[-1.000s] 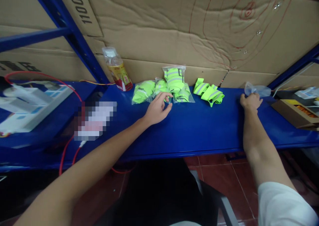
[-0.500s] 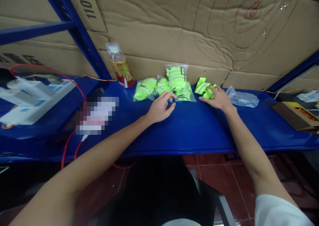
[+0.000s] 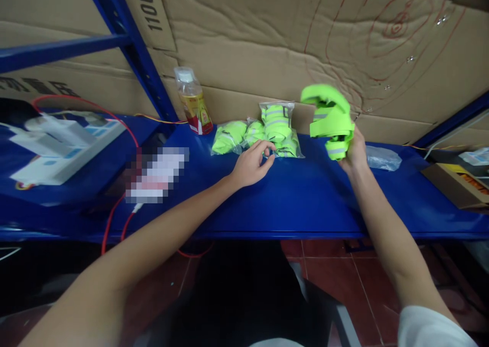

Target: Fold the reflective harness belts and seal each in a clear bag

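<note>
My right hand (image 3: 353,152) is closed round a loose neon-green reflective band (image 3: 329,118) and holds it up above the blue shelf (image 3: 298,199). My left hand (image 3: 251,164) rests on the shelf with its fingers loosely curled and apart, empty, just in front of several clear bags of green bands (image 3: 263,130) standing against the cardboard wall. An empty clear plastic bag (image 3: 383,158) lies on the shelf right of my right hand.
A plastic bottle (image 3: 194,102) with a red and yellow label stands at the back by the blue upright. White boxes (image 3: 63,148) and a red cable (image 3: 114,219) lie at the left. An open cardboard box (image 3: 456,185) sits at the far right.
My right hand left the clear bag, moved left to the loose green band, gripped it and lifted it off the shelf. My left hand stayed by the bags.
</note>
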### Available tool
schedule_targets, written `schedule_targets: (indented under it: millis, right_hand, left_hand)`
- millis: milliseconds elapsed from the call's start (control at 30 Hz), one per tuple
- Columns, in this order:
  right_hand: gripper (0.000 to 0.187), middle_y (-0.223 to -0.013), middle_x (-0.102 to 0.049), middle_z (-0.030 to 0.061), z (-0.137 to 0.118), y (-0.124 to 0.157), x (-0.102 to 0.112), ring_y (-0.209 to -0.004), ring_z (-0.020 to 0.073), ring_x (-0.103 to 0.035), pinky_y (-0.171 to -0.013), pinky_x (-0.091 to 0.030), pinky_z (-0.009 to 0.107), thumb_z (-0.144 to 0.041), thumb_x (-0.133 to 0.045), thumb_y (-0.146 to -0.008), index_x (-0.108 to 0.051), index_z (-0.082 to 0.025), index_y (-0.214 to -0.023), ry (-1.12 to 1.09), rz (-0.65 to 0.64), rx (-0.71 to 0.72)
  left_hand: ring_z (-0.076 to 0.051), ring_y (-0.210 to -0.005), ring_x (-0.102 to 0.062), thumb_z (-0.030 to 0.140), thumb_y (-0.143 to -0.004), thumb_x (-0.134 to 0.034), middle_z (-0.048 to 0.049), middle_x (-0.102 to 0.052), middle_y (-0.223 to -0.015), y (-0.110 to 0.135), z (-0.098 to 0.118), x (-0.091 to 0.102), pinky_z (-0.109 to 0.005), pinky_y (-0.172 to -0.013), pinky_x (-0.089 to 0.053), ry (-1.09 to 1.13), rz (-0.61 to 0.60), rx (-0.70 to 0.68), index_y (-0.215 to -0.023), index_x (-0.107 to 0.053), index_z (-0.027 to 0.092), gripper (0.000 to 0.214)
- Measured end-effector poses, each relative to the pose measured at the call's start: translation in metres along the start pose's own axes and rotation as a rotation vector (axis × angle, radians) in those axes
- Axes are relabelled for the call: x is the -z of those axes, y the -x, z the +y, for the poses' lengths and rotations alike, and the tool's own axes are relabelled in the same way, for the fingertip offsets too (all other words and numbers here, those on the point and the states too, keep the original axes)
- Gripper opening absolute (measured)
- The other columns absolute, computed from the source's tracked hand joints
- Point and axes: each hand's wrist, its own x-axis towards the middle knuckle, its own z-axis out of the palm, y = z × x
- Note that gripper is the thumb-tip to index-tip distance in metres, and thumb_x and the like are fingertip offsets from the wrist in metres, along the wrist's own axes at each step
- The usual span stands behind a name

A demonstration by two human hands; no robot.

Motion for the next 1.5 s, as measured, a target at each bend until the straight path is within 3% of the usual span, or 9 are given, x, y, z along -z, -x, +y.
schedule_targets:
  millis: [267, 367, 533, 733, 967, 1133, 1267, 1367, 1500]
  right_hand:
    - [0.045, -0.075, -0.072, 0.0004, 0.014, 0.060, -0.053, -0.068, 0.0227, -0.067, -0.063, -0.058, 0.039, -0.058, -0.090, -0.077, -0.074, -0.027, -0.106, 0.142, -0.623, -0.247]
    - [0.044, -0.083, -0.074, 0.0004, 0.016, 0.071, -0.063, -0.064, 0.0194, -0.063, -0.062, -0.056, 0.037, -0.058, -0.084, -0.085, -0.073, -0.027, -0.115, 0.283, -0.638, -0.082]
    - [0.035, -0.128, -0.073, 0.0086, -0.006, 0.074, -0.057, -0.125, 0.0329, -0.067, -0.115, -0.053, 0.057, -0.048, -0.082, -0.090, -0.073, -0.032, -0.120, 0.475, -0.574, 0.415]
    - [0.127, -0.178, -0.035, 0.0153, -0.012, 0.090, -0.056, -0.163, 0.0481, -0.035, -0.130, -0.034, 0.068, -0.066, -0.101, -0.059, -0.045, -0.036, -0.169, 0.608, -1.083, 0.398]
    - [0.029, -0.107, -0.075, 0.0062, 0.001, 0.082, -0.062, -0.100, 0.0293, -0.073, -0.096, -0.059, 0.049, -0.045, -0.087, -0.084, -0.075, -0.027, -0.103, 0.349, -0.807, 0.262]
    - [0.039, -0.092, -0.074, 0.0033, 0.000, 0.083, -0.067, -0.092, 0.0287, -0.071, -0.085, -0.063, 0.047, -0.063, -0.084, -0.083, -0.068, -0.030, -0.098, 0.145, -0.529, -0.051]
    - [0.073, -0.085, -0.078, 0.0117, 0.003, 0.082, -0.069, -0.080, 0.0353, -0.076, -0.062, -0.062, 0.047, -0.091, -0.062, -0.082, -0.073, -0.025, -0.114, -0.059, -0.547, -0.490]
    - [0.081, -0.080, -0.077, 0.0125, 0.002, 0.074, -0.066, -0.074, 0.0350, -0.076, -0.054, -0.058, 0.043, -0.097, -0.057, -0.078, -0.072, -0.024, -0.112, -0.130, -0.564, -0.551]
    - [0.072, -0.076, -0.074, 0.0072, -0.001, 0.059, -0.058, -0.069, 0.0284, -0.074, -0.052, -0.055, 0.037, -0.094, -0.053, -0.083, -0.067, -0.027, -0.105, -0.178, -0.455, -0.506]
  left_hand:
    - [-0.022, -0.097, -0.069, 0.034, -0.097, -0.069, -0.0066, -0.072, -0.120, 0.002, -0.012, 0.001, -0.035, -0.081, -0.053, 0.068, -0.040, 0.055, -0.137, -0.057, 0.027, 0.043]
    - [-0.027, -0.117, -0.069, 0.034, -0.088, -0.080, -0.0087, -0.067, -0.133, 0.001, -0.015, 0.005, -0.038, -0.092, -0.055, 0.069, -0.078, 0.023, -0.139, -0.060, 0.028, 0.056]
    - [-0.024, -0.105, -0.069, 0.027, -0.083, -0.081, -0.0084, -0.068, -0.131, -0.001, -0.015, 0.008, -0.035, -0.087, -0.054, 0.047, -0.067, 0.088, -0.138, -0.062, 0.028, 0.058]
    - [-0.022, -0.082, -0.069, 0.033, -0.079, -0.083, 0.0006, -0.076, -0.101, 0.000, -0.022, 0.007, -0.032, -0.075, -0.049, 0.103, -0.174, 0.157, -0.135, -0.060, 0.031, 0.061]
    - [-0.020, -0.081, -0.069, 0.030, -0.085, -0.076, -0.0001, -0.075, -0.095, 0.001, -0.014, 0.008, -0.034, -0.078, -0.052, 0.158, -0.147, 0.047, -0.123, -0.067, 0.026, 0.039]
    - [-0.027, -0.118, -0.073, 0.027, -0.099, -0.061, -0.0090, -0.075, -0.131, 0.005, -0.001, 0.009, -0.046, -0.104, -0.057, 0.328, -0.104, -0.091, -0.153, -0.053, 0.028, 0.054]
    - [-0.029, -0.118, -0.073, 0.040, -0.101, -0.069, -0.0112, -0.073, -0.137, 0.009, 0.008, 0.007, -0.048, -0.107, -0.057, 0.367, -0.172, -0.127, -0.173, -0.026, 0.033, 0.084]
    - [-0.030, -0.120, -0.074, 0.047, -0.087, -0.088, -0.0146, -0.070, -0.145, 0.012, 0.014, 0.007, -0.048, -0.105, -0.059, 0.329, -0.236, -0.163, -0.178, -0.010, 0.034, 0.121]
    - [-0.033, -0.129, -0.071, 0.060, -0.078, -0.094, -0.0155, -0.070, -0.147, 0.011, 0.021, 0.010, -0.049, -0.109, -0.057, 0.215, -0.347, -0.240, -0.171, -0.039, 0.030, 0.111]
